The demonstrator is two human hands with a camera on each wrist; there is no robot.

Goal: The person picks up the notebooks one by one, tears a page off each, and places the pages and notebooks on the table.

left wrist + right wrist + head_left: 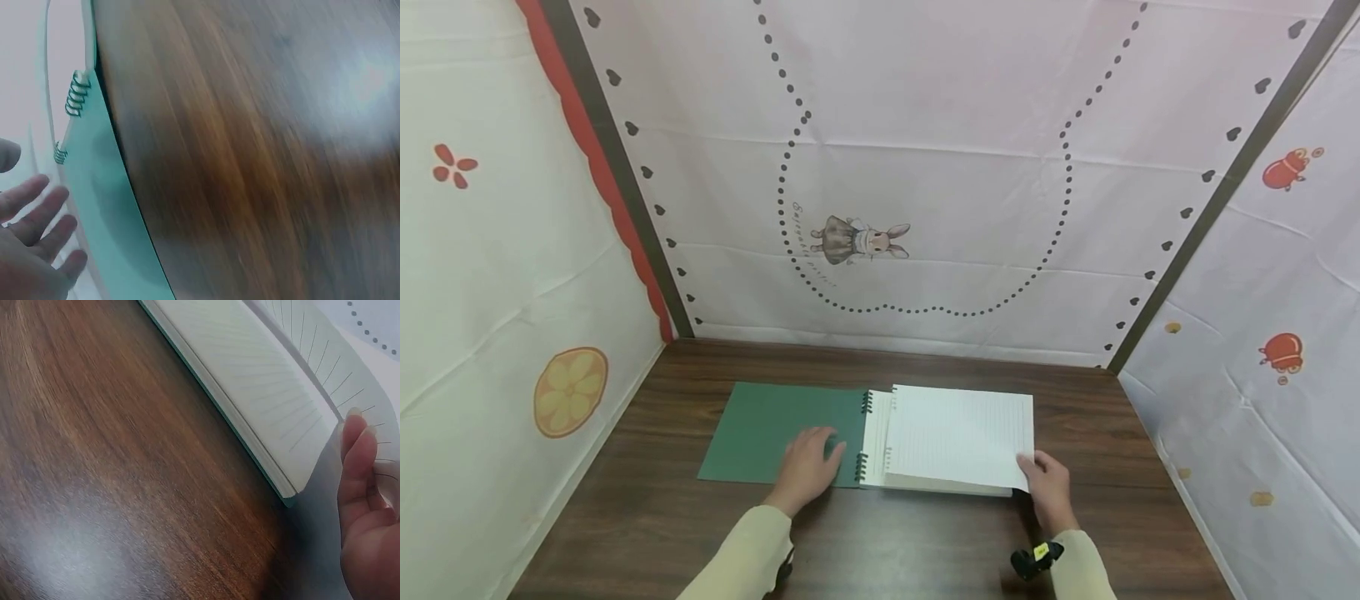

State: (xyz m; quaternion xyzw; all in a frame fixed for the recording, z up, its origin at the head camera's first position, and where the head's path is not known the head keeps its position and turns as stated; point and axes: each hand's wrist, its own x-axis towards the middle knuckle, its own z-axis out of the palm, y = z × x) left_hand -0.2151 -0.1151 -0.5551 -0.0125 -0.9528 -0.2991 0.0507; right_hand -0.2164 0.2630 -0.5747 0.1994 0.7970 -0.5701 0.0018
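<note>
A spiral notebook lies open, its green cover [790,429] flat on the left and its page stack [874,442] on the right of the dark coil [861,467]. My right hand [1048,483] pinches the lower right corner of a lined sheet [958,433] between thumb and fingers. The punched left edge of this sheet lies to the right of the coil. In the right wrist view the sheet [334,369] curves up above the stack. My left hand [808,467] is over the green cover near the coil, fingers relaxed and spread, holding nothing.
The notebook rests on a dark wooden table [925,542]. White printed cloth walls [940,208] stand behind the table and at both sides. A black wrist device [1036,560] with a yellow label is worn at the right cuff.
</note>
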